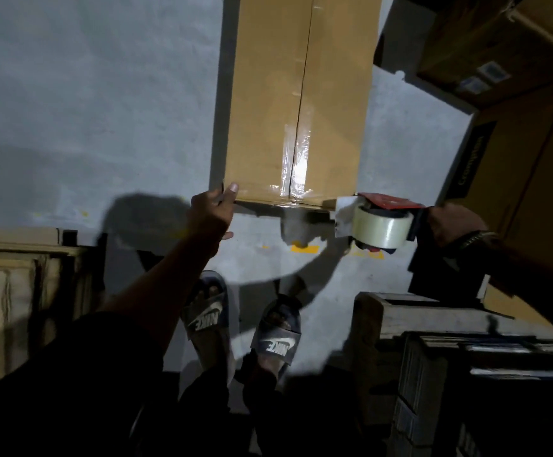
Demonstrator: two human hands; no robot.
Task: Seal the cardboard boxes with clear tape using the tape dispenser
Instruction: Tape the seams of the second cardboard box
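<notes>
two sandalled feet (pixel 242 328) stand on a grey floor (pixel 87 94) below a long cardboard box (pixel 301 94), which lies flat on the floor and runs away from the person. left hand (pixel 214 209) grasps the box's near left corner, thumb on top, fingers wrapped under the edge. right hand (pixel 454 225) is clenched round the handle of a red tape dispenser (pixel 380 222), held just off the near right corner with its clear roll facing the camera. a short strip of tape (pixel 296 159) already shines over the near end of the centre seam; the rest of the seam looks bare. the box seems stiff but probably light and prone to sliding, so bracing it at a corner looks sensible, with the dispenser kept by its handle, clear of the blade. the far end of the box is cut off by the frame, its weight cannot be judged, and the stacks (pixel 499 94) at right sit in deep shadow.
</notes>
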